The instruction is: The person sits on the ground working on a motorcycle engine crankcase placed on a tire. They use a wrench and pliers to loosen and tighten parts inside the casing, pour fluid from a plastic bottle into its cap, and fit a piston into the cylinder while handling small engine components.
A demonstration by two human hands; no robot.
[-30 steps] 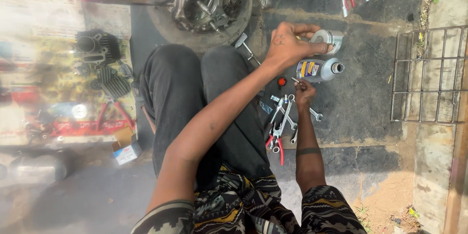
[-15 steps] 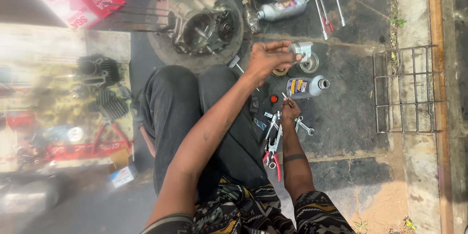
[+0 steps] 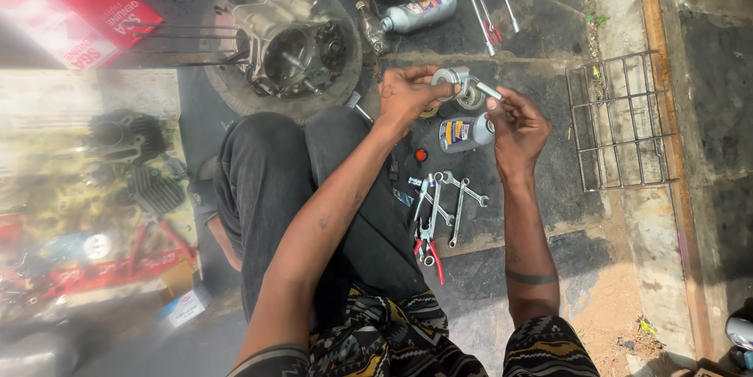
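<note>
Right hand (image 3: 514,127) risen to metal part (image 3: 459,83); left hand (image 3: 408,94) grips it, right pinches its pin.

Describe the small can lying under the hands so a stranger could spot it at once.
Start at the round engine case on the dark mat, then move right, just below both hands. The small can lies on its side there, grey with a blue-and-yellow label, above the wrenches; the longer spray bottle lies farther up.

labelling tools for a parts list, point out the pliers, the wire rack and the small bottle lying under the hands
pliers (image 3: 429,245), head view, on the red handles
wire rack (image 3: 620,122), head view, on its grid bars
small bottle (image 3: 461,134), head view, on its labelled body
</note>
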